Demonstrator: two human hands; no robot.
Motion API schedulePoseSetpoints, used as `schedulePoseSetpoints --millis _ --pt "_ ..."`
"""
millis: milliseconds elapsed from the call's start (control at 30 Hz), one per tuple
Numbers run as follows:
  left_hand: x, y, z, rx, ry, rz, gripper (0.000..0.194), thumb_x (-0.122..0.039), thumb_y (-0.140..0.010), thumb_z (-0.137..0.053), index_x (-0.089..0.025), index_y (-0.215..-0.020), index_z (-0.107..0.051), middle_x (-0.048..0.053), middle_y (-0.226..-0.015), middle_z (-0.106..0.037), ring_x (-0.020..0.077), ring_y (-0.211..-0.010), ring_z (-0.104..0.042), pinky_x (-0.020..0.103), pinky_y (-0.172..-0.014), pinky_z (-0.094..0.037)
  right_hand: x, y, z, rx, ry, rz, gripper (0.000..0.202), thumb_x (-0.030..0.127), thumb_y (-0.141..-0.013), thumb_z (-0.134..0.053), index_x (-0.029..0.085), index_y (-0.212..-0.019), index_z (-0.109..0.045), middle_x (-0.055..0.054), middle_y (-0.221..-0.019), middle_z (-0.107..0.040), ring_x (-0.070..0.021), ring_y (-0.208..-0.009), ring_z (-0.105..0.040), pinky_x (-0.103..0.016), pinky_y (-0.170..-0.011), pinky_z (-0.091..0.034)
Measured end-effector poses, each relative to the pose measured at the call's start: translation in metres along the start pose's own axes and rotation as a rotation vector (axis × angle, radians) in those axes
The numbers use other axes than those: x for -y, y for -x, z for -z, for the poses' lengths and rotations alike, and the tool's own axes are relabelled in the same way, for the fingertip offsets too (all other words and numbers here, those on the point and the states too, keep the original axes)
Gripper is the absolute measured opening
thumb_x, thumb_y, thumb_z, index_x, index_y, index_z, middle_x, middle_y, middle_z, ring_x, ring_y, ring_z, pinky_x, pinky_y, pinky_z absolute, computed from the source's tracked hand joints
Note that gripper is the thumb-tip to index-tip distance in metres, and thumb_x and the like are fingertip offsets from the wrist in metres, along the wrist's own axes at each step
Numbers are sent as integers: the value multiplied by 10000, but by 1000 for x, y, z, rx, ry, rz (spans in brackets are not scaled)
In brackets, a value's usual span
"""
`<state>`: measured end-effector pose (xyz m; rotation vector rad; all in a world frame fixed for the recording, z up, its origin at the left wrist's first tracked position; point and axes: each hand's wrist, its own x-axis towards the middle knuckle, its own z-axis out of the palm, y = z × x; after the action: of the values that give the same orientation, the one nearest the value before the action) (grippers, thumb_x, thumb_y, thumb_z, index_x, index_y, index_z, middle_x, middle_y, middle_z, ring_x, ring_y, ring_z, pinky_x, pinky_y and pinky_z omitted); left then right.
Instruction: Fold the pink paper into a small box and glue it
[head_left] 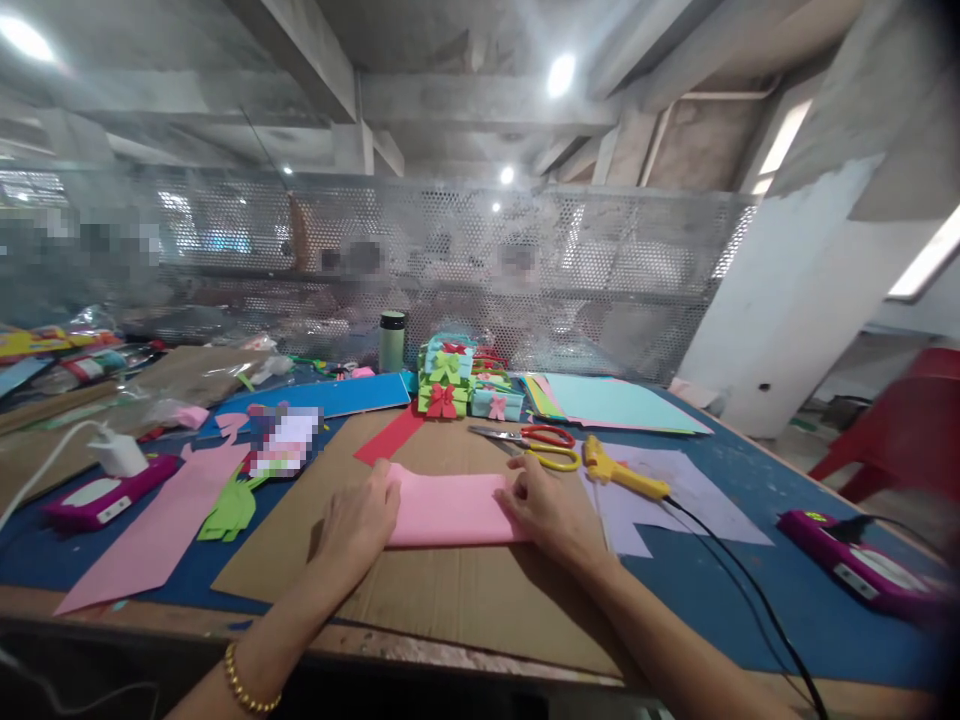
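Note:
A pink sheet (457, 510), seemingly folded over along its near edge, lies across the brown cardboard (442, 590) in front of me. My left hand (364, 512) grips its left end, with the fingers closed at the upper corner. At the opposite end my right hand (546, 508) pinches the right edge, thumb and forefinger bent together. Just beyond my right hand lie scissors (536, 440) with red and yellow handles. To the right of them a yellow glue gun (622, 472) rests on pale purple sheets (694, 490). A red strip (390, 432) lies behind my left hand.
Small bow-trimmed boxes (444, 378) are stacked at the back, beside a green bottle (391, 342). Light blue sheets (622, 402) lie back right. On the left are a pink cutout (161, 520), green pieces (229, 510) and a purple power strip (109, 495); another power strip (862, 565) sits right.

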<state>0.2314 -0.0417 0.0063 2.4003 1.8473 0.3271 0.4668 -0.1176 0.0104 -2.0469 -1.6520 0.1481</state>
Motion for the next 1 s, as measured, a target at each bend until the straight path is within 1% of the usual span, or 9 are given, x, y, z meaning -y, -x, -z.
schedulePoseSetpoints --millis 100,233,300,367,433,533,633,833,1000 --pt "1 2 -2 -3 22 2 316 -287 -949 -360 -180 -1201 -518 144 -949 -723 322 -906 -690 358 -700 -439 -3 -3 -7 -19 10 -15 284 264 -859 -562 174 -1123 -513 -5 -781 -650 -173 -721 -605 -248 -605 -311" --pt "4 -1 -10 -45 59 3 489 -265 -950 -366 -164 -1428 -339 160 -992 -722 331 -927 -691 380 -734 -448 -5 -4 -10 -33 46 -30 264 284 -872 -550 173 -1109 -508 -23 -806 -662 -183 -717 -610 -254 -599 -307" --pt "4 -3 -12 -35 55 -7 521 -263 -951 -358 -171 -1461 -302 164 -974 -726 339 -912 -694 392 -733 -450 -3 -3 -7 -19 52 -17 238 275 -897 -512 162 -1107 -515 -33 -816 -671 -183 -731 -614 -257 -609 -313" --pt "5 -4 -13 -18 56 -16 494 -256 -947 -361 -187 -1435 -337 159 -950 -729 334 -900 -698 388 -730 -451 0 0 -3 -5 66 -22 229 262 -909 -495 158 -1111 -521 -37 -827 -682 -182 -750 -624 -259 -613 -311" --pt "4 -4 -12 -15 64 -36 426 -254 -944 -362 -216 -1366 -404 147 -955 -728 322 -894 -699 376 -720 -451 4 2 2 -3 101 -45 229 262 -909 -504 166 -1115 -528 -35 -838 -693 -183 -759 -634 -262 -602 -295" --pt "4 -3 -10 -2 56 -62 283 -264 -954 -337 -250 -1175 -514 118 -941 -728 306 -866 -700 354 -684 -437 10 3 6 -4 155 -78 212 272 -909 -516 179 -1098 -542 -31 -830 -700 -185 -753 -644 -267 -578 -270" --pt "4 -2 -9 4 39 -75 250 -268 -964 -311 -248 -1028 -552 108 -929 -728 301 -861 -697 340 -655 -414 11 2 6 -3 172 -74 191 280 -913 -514 186 -1076 -547 -30 -832 -702 -187 -771 -653 -267 -573 -263" --pt "4 -2 -10 -5 45 -65 254 -272 -966 -321 -242 -1013 -569 121 -936 -728 307 -864 -691 345 -647 -402 2 -1 -1 0 154 -58 209 288 -915 -503 181 -1091 -533 -42 -867 -699 -189 -772 -651 -262 -590 -279" --pt "5 -4 -11 7 63 -48 242 -286 -965 -343 -250 -1022 -574 118 -965 -729 296 -885 -688 347 -679 -419 -1 -2 -4 0 126 -44 197 284 -917 -491 181 -1081 -526 -45 -880 -691 -181 -776 -636 -256 -601 -287"
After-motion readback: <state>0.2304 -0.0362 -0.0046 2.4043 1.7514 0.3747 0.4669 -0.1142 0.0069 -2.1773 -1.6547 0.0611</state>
